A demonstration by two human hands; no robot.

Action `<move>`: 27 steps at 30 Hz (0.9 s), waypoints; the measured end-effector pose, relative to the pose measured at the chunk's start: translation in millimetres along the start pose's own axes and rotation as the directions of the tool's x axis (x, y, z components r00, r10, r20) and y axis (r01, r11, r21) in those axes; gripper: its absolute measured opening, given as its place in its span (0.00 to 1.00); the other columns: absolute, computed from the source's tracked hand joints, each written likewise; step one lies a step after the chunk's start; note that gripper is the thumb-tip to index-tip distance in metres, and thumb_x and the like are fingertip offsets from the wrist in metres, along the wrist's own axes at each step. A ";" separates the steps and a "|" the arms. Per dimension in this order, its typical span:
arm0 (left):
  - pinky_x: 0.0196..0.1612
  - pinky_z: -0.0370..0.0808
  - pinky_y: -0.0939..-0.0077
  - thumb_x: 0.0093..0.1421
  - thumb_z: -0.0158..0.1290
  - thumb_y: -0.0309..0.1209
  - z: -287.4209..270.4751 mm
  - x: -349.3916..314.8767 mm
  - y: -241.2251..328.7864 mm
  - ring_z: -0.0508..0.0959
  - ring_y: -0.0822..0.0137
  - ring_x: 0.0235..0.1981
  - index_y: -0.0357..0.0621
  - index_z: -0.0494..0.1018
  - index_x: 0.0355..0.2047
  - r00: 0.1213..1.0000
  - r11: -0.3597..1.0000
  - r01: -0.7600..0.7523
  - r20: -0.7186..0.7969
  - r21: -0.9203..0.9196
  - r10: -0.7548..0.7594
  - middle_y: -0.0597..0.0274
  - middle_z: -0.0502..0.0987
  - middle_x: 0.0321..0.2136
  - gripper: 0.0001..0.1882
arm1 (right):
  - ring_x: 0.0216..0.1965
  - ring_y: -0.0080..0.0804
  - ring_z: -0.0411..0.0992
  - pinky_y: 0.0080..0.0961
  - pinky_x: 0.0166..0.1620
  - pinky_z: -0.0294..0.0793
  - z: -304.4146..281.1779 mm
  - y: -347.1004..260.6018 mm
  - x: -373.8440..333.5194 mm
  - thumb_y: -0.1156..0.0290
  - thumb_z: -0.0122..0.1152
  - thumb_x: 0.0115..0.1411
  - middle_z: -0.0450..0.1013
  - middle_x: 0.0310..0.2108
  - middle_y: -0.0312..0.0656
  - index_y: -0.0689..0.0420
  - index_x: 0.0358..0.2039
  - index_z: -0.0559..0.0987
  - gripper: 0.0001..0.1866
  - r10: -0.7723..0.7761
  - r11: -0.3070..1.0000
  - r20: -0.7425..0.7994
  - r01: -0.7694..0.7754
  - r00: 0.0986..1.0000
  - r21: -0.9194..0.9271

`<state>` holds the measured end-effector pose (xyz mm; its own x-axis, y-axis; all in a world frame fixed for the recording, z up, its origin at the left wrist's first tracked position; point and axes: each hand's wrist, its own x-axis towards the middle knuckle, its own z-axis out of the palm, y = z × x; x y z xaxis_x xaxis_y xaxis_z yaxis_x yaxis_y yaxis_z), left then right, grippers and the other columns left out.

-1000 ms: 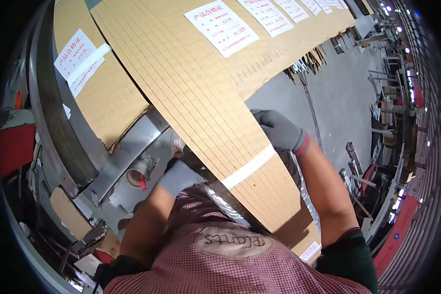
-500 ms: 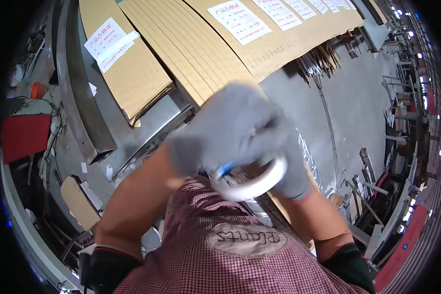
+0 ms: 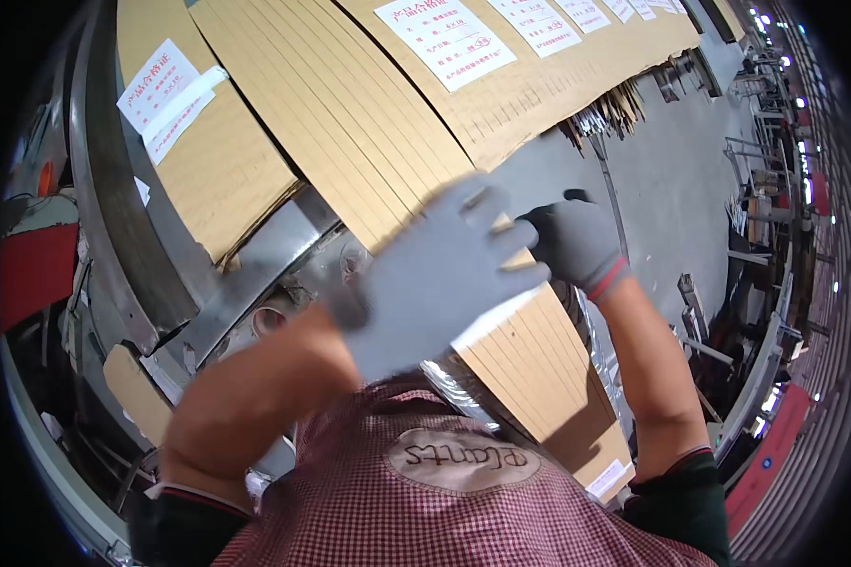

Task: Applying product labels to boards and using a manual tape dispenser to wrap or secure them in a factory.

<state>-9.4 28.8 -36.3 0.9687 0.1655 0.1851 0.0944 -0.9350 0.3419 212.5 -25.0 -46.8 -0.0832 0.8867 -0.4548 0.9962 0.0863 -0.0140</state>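
Observation:
Both my hands wear grey gloves over a long stack of tan, line-scored cardboard strips (image 3: 336,123). My left hand (image 3: 444,279) lies across the stack, open, its fingers spread toward the right hand and slightly blurred. A white strip (image 3: 494,318) shows along that hand's lower edge; whether it is tape or part of a roll I cannot tell. At the stack's right edge, my right hand (image 3: 581,241) is closed, with fingers curled and dark fingertips toward the left hand. Whatever it holds is hidden.
Wider cardboard with white printed labels (image 3: 444,42) adjoins the stack, and a smaller labelled cardboard stack (image 3: 208,180) stands to the left. A curved metal channel (image 3: 128,189) runs along the left. Thin metal strips (image 3: 610,118) lie beneath the cardboard at the right.
The white ring-shaped roll between my hands no longer shows as a ring. My hands have moved apart; the right went right and the left opened flat over the stack. The view has shifted slightly.

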 end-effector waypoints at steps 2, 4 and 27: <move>0.62 0.59 0.54 0.51 0.55 0.34 37.2 4.0 60.2 0.69 0.54 0.55 0.52 0.73 0.48 0.993 0.999 0.006 -0.114 -0.054 -0.012 0.59 0.72 0.49 0.21 | 0.27 0.43 0.74 0.38 0.51 0.65 -16.3 -4.7 -11.8 0.68 0.54 0.55 0.77 0.24 0.44 0.54 0.31 0.80 0.08 0.107 0.849 -0.034 -0.074 0.994 0.523; 0.61 0.61 0.56 0.51 0.57 0.34 37.8 9.0 86.1 0.70 0.56 0.54 0.50 0.73 0.45 0.992 0.997 -0.033 -0.125 -0.074 0.024 0.59 0.73 0.49 0.19 | 0.28 0.43 0.74 0.36 0.49 0.65 -39.0 -2.0 -33.5 0.71 0.53 0.55 0.77 0.27 0.44 0.56 0.34 0.79 0.08 -0.015 0.862 -0.196 0.112 0.980 0.494; 0.46 0.74 0.72 0.44 0.67 0.27 201.3 -86.9 -14.9 0.78 0.66 0.41 0.37 0.78 0.40 0.797 0.381 0.008 -0.225 -0.924 -0.561 0.55 0.81 0.36 0.21 | 0.57 0.54 0.63 0.41 0.57 0.63 -0.1 -76.5 -24.0 0.63 0.59 0.57 0.64 0.58 0.53 0.60 0.57 0.69 0.29 0.071 0.635 -0.268 0.164 0.961 0.755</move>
<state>-48.7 -34.8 -242.9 0.6671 0.7270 0.1625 -0.1685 -0.0653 0.9835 138.4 -52.8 -34.7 -0.0160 0.9799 -0.1989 0.6393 -0.1430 -0.7555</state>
